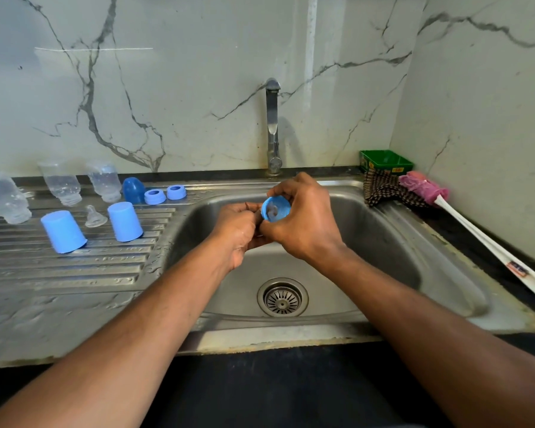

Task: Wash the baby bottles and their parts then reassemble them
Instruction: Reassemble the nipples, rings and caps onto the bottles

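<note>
Above the steel sink (383,242), my right hand (303,223) grips a blue screw ring (275,208) with a clear teat seated inside it. My left hand (238,233) pinches the teat from below at the ring's underside. On the drainboard (74,264) to the left stand three clear bottles upside down (3,196) (62,182) (105,180). Near them are two light blue caps (63,231) (125,221), a darker blue cap (133,189), two blue rings (155,196) (176,192) and a loose clear teat (95,216).
A tap (272,125) rises behind the basin, with no water running. The drain (282,297) lies below my hands. At the right sit a green box (385,160), a checked cloth (383,189) and a pink-headed bottle brush (464,223) on the dark counter.
</note>
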